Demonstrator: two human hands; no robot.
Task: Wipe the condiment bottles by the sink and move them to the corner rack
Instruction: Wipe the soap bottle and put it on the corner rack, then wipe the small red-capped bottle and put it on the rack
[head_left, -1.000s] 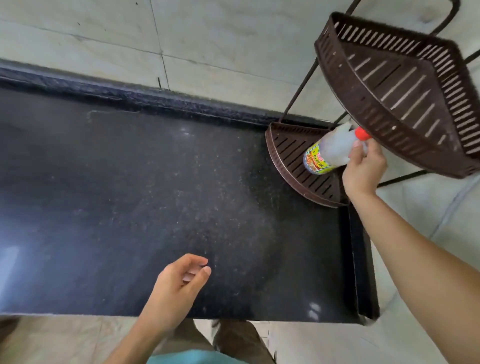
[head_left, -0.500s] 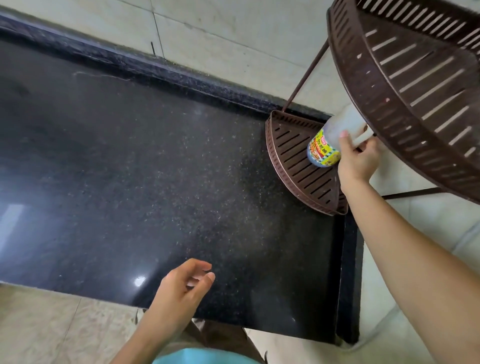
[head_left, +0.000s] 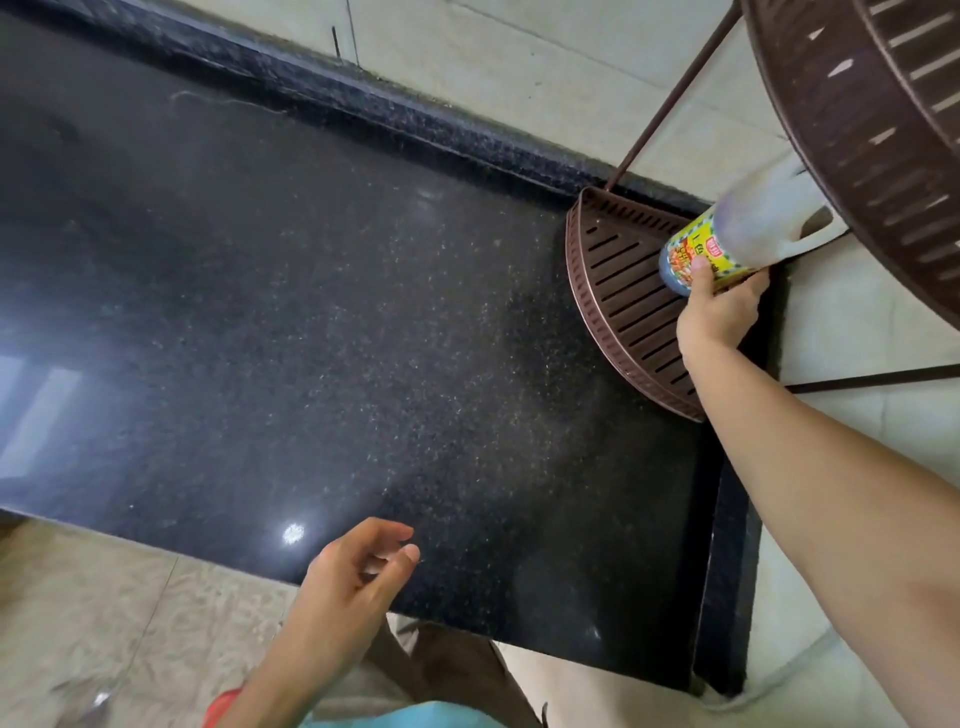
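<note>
A clear condiment bottle (head_left: 748, 228) with a yellow label leans over the lower shelf (head_left: 613, 280) of the brown corner rack, its top hidden behind the rack's upper shelf (head_left: 872, 130). My right hand (head_left: 719, 309) grips the bottle near its base, thumb on the label. Whether the bottle's base touches the shelf I cannot tell. My left hand (head_left: 348, 587) hovers over the counter's front edge with its fingers loosely curled and apart, holding nothing.
The black granite counter (head_left: 311, 322) fills the middle, with a raised lip at the back and right. Pale tiled walls meet at the corner behind the rack. Thin metal rack legs (head_left: 675, 98) rise beside the shelves. Floor tiles show below the front edge.
My right hand has slid down from the bottle's cap to its labelled base and lowered it toward the lower shelf. The cap has gone out of sight behind the upper shelf. The left hand barely moved.
</note>
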